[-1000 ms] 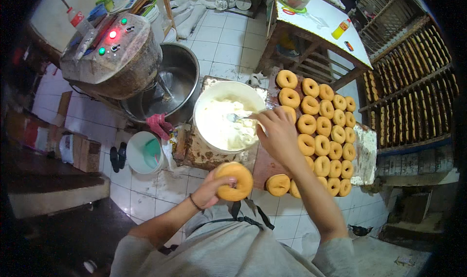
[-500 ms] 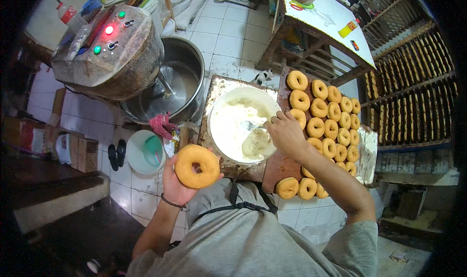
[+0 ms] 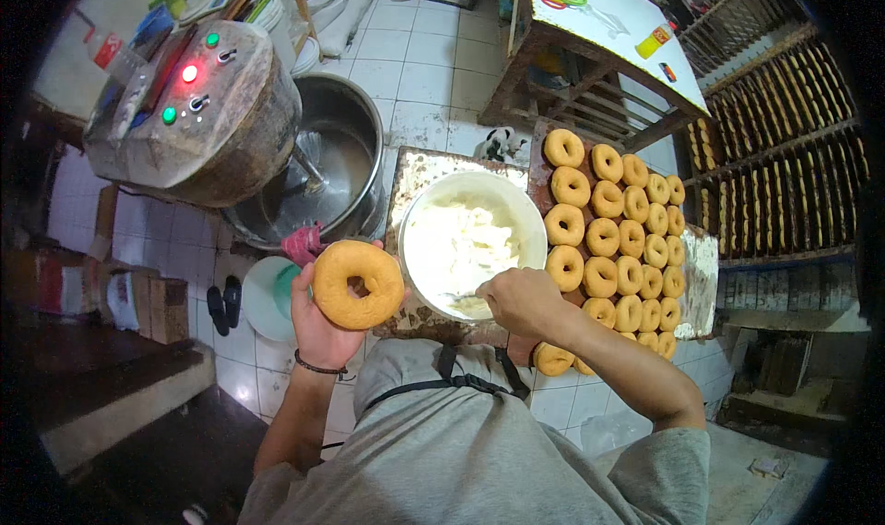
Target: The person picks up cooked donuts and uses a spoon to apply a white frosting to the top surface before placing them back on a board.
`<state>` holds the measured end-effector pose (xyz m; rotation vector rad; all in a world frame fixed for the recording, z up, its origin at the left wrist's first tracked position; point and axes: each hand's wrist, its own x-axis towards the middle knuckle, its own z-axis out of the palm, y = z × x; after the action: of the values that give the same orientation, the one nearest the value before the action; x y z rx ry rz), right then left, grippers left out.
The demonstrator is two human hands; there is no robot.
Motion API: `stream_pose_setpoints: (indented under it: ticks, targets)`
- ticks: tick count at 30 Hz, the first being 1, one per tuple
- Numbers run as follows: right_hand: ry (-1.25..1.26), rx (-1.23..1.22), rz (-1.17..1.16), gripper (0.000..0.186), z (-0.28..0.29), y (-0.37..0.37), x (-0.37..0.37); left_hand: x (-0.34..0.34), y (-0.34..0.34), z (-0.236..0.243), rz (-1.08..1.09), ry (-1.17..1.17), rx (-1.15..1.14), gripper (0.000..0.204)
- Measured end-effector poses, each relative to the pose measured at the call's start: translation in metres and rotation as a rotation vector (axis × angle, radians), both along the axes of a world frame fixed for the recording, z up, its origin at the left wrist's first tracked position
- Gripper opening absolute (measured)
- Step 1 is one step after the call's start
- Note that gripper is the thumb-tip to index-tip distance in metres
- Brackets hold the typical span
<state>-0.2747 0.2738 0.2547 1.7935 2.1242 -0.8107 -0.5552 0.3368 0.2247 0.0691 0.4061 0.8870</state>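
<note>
A ring doughnut (image 3: 330, 290), golden brown and plain, rests in my left hand (image 3: 323, 339), which holds it up left of a white tub (image 3: 542, 248). Pale cream (image 3: 466, 239) lies in the tub, heaped and smeared up the sides. My right hand (image 3: 524, 299) is closed round a metal utensil (image 3: 461, 296) at the tub's near edge; its end dips into the cream, so its exact kind is hard to tell. Right of the tub, several ring doughnuts (image 3: 563, 176) lie in rows on a brown board (image 3: 519, 352).
A large mixer (image 3: 198, 129) with lit buttons and a metal bowl (image 3: 373, 156) stands at the left. Below it are a pale bucket (image 3: 263, 318) and pink cloth (image 3: 302, 244). A cat (image 3: 500, 144) is beyond the tub. A white-topped table (image 3: 608, 18) and loaded racks (image 3: 784, 119) stand right.
My left hand has raised the doughnut slightly and turned it. My right hand has moved the utensil toward me, from the tub's right side to its near edge.
</note>
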Motion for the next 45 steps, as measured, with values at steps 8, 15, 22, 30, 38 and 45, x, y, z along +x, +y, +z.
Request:
stream_pose_setpoints:
  ticks: [8,15,22,30,38,45]
  targets:
    - [0.936,-0.198,-0.65,0.026,0.052,0.002,0.047,0.028,0.018,0.007,-0.068,-0.02,0.006,0.061]
    - [0.869,0.477,-0.717,0.033,0.048,-0.031,-0.004,0.104,0.016,0.034,-0.297,0.009,0.026,0.066]
    - [0.777,0.472,-0.579,0.025,0.06,-0.055,0.021,0.108,0.033,0.035,-0.576,0.032,-0.083,0.064]
    - [0.16,0.296,-0.389,0.022,0.072,-0.05,0.068,0.08,0.049,0.013,-0.512,-0.015,-0.092,0.063]
    - [0.308,-0.084,-0.202,0.023,0.091,-0.016,0.082,0.073,0.044,0.011,-0.449,-0.081,-0.041,0.061]
    - [0.68,0.446,-0.418,0.018,0.053,-0.037,0.05,0.088,0.019,0.002,-0.604,-0.021,-0.04,0.063]
